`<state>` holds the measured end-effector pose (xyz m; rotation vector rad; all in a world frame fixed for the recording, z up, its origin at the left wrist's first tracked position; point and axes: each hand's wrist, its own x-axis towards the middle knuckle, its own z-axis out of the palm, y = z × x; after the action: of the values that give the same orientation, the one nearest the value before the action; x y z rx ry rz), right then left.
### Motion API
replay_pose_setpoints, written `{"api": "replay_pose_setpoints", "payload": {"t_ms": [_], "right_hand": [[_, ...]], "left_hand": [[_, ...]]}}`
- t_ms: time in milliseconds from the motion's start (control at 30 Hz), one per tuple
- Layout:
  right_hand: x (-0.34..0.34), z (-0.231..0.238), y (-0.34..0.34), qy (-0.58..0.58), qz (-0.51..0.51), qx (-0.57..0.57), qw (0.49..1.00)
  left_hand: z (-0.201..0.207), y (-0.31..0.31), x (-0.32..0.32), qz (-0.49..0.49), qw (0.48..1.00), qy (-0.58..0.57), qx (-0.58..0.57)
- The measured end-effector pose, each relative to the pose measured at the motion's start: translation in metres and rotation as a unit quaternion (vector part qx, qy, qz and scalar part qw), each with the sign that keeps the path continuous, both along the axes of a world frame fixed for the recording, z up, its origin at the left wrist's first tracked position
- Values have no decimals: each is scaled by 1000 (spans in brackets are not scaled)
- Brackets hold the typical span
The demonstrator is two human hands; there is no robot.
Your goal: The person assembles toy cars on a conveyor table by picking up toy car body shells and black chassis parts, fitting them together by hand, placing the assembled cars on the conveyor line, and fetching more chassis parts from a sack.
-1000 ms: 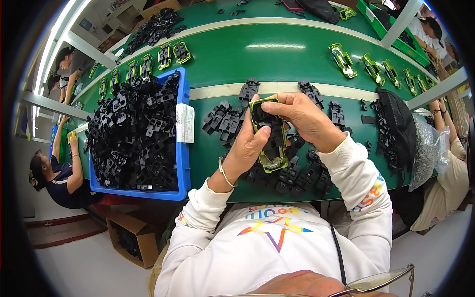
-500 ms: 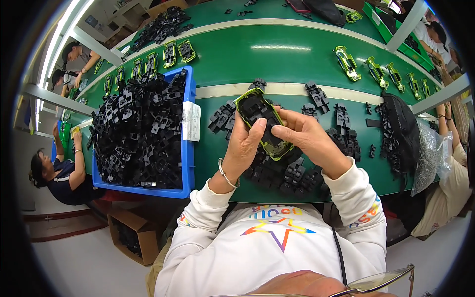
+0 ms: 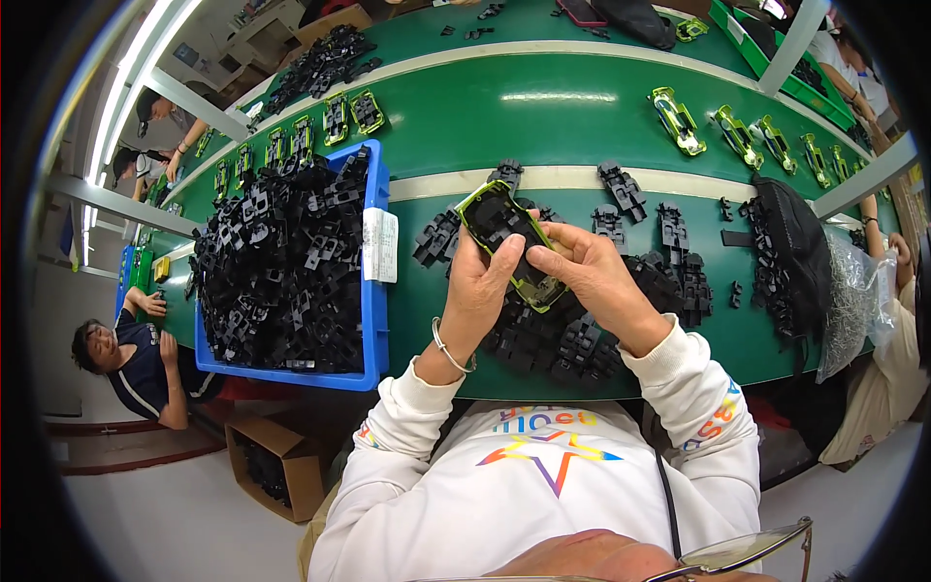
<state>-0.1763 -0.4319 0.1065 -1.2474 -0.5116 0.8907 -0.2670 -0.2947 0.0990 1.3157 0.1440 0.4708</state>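
Both of my hands hold a lime-green toy car body (image 3: 474, 206) over the near part of the table, its hollow underside turned up. A black plastic chassis piece (image 3: 497, 215) sits inside the green shell. My left hand (image 3: 479, 281) grips the shell's left side, thumb on the black piece. From the right, my right hand (image 3: 593, 276) closes round the other edge, its thumb pressing near the lower end. More black chassis pieces (image 3: 586, 346) lie on the table beneath and around my hands; some are hidden behind them.
A blue bin (image 3: 376, 335) heaped with black parts stands at my left. Green car bodies (image 3: 677, 121) line the green conveyor belt (image 3: 524, 121) beyond. A black bag (image 3: 787, 247) and a clear plastic bag (image 3: 842, 306) sit at right. Co-workers, one in dark clothing (image 3: 145, 364), work nearby.
My hands keep their grip on the car body with only a slight shift. At far left, a co-worker's arms and head have moved. The whole view has shifted a little.
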Motion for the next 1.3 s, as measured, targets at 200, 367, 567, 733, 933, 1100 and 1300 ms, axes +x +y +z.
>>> {"api": "replay_pose_setpoints", "payload": {"t_ms": [200,367,567,733,933,1100,1300], "right_hand": [[18,26,-3,-116,6,-34,993],[18,38,13,-80,24,-95,992],[21,37,26,76,84,-34,993],[1,31,34,27,40,9,999],[1,20,39,-22,13,12,1000],[6,9,21,-153,-31,13,988],[3,9,8,-116,16,-82,990]], "left_hand": [[0,-1,0,2,999,20,-34],[-1,-3,-7,21,996,48,74],[5,-6,-12,35,992,23,122],[-2,-1,-18,44,986,-3,163],[-1,4,-16,39,986,-4,164],[3,9,-11,38,997,-23,58],[6,10,5,35,999,-25,-18]]}}
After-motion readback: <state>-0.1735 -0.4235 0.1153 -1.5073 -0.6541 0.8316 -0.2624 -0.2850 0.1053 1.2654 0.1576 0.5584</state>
